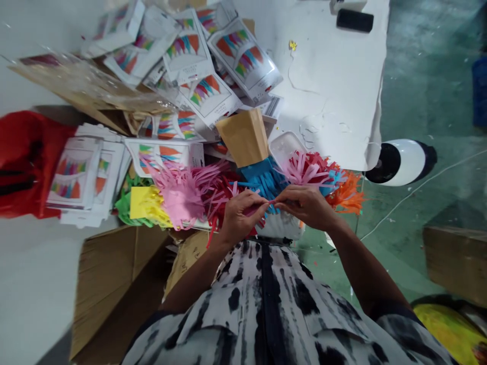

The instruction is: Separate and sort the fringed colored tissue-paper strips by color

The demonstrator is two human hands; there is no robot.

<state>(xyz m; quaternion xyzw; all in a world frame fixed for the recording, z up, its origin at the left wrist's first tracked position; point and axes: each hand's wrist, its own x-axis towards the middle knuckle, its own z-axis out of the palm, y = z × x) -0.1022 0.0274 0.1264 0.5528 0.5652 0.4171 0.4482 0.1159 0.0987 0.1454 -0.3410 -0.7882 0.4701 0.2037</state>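
Both hands meet in front of the person's patterned top (243, 304), close to the near edge of the bench (338, 96), with a narrow pink strip (271, 202) between them: the left hand (241, 213) pinches one end and the right hand (306, 204) the other, thumbs against fingers (only a short length shows, the rest being covered by the fingers). Just beyond the strip lies a blue fringe (262, 177), with a brown paper block (245, 137) touching its far side and a white tray (285, 144) beside that block. Near the left hand, a dark red fringe (214, 195) lies next to a pale pink fringe (184, 195), and farther left come a yellow fringe (148, 205) and a green fringe (124, 204). Past the right hand is an orange fringe (350, 195). Printed packets (188, 48) are heaped over the far left part of the bench, several tilted across one another, and a red bag (30, 157) sits left of a smaller packet stack (72, 177). A black object (354, 20) lies well apart on the far right, and an open cardboard box (104, 284) stands beside the left forearm
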